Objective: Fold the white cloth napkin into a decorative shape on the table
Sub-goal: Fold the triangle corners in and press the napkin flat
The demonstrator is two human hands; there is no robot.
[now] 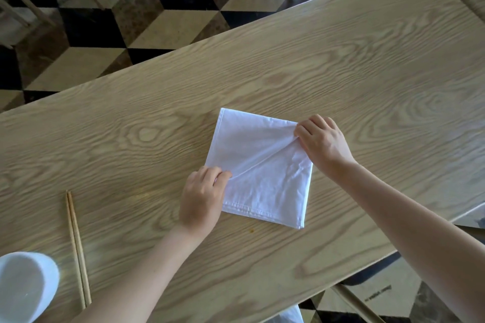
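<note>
From the head camera, the napkin (258,165) lies a little right of the frame's middle on the wooden surface (341,73), already folded down to a layered square, turned so one corner points to the lower right; its stitched hem runs along the lower edge, where the stacked layers show.

The left hand (202,195) sits at the square's lower-left corner, its fingertips drawn together and pinching the cloth there; the right hand (321,140) sits at the upper-right corner, fingers curled and pinching the cloth in the same way; between the two runs a raised diagonal ridge, taut from one pinch to the other. The likely reason for holding opposite corners is to fix the line of a diagonal fold, so that the top layer can be turned over along it while the layers beneath stay flat; whether only the top layer is gripped cannot be told.

A pair of chopsticks (77,249) lies at the lower left of the frame, well apart from the napkin, and a white cup (25,286) stands in the lower-left corner; both seem set aside to leave folding room.

As a judgement, the task is partway: a plain square is made, the decorative shape not yet; the next move calls for even tension, or the ridge will wander and the layers slip.
</note>
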